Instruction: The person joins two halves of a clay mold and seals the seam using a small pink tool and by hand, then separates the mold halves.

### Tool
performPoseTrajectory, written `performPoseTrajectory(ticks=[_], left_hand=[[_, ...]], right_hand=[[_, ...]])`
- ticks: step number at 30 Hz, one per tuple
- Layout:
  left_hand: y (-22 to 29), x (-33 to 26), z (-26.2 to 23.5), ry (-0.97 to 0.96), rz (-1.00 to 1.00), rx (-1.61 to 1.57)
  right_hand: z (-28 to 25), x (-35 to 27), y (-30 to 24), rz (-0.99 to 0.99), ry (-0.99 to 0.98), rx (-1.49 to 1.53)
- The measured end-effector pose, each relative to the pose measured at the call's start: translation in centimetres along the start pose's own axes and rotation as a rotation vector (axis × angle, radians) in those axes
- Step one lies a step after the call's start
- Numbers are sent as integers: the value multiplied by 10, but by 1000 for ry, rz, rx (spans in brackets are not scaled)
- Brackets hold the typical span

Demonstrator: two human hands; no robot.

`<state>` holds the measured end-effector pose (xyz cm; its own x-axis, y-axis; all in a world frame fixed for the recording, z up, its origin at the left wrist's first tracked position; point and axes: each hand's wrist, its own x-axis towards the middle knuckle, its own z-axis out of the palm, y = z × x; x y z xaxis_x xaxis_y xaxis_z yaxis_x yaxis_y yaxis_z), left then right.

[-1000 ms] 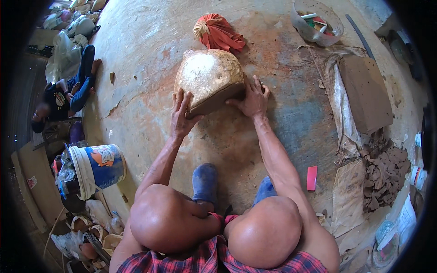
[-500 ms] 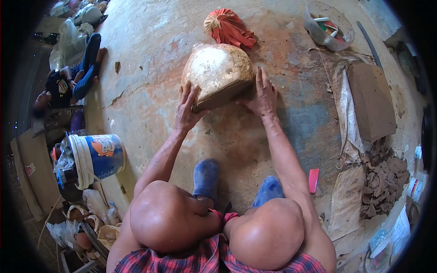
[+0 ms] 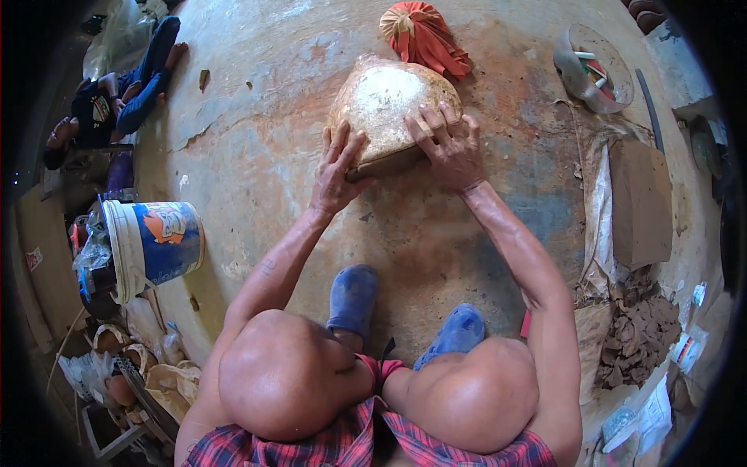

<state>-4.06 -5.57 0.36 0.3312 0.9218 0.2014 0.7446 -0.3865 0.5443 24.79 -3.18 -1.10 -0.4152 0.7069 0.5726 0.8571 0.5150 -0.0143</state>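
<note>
A rounded, dome-shaped tan block with a whitish worn top sits on the floor in front of me, its near face dark and flat. It may be stone or a mould; I cannot tell which. My left hand grips its near left corner, fingers along the side and thumb under the front edge. On the near right, my right hand is clasped over it, fingers bent onto the upper surface. That thumb is hidden. Just beyond the block, close to its far edge, lies a gathered red-orange cloth bundle.
At far right is a clear basin with small items. A brown clay slab and clay scraps lie along the right. To the left stands a blue-and-white bucket; beyond it another person reclines. Blue clogs are on my feet.
My right hand has shifted from lying along the block's right side to bending its fingers over the top. My left hand keeps its hold. The whole view has moved slightly.
</note>
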Motion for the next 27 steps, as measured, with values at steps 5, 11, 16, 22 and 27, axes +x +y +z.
performPoseTrajectory(ticks=[5,11,16,22,27], left_hand=[[3,1,0,10,33,-7],[5,7,-2,31,33,-18],[3,1,-1,45,31,-23],[3,-1,-1,26,-14,-46],[5,2,3,54,27,-44]], right_hand=[[-6,1,-5,19,27,-1],[-3,8,-10,-33,37,-99],[4,2,-19,22,57,-66],[-8,11,-24,24,-84,-142],[1,6,-27,69,32,-88]])
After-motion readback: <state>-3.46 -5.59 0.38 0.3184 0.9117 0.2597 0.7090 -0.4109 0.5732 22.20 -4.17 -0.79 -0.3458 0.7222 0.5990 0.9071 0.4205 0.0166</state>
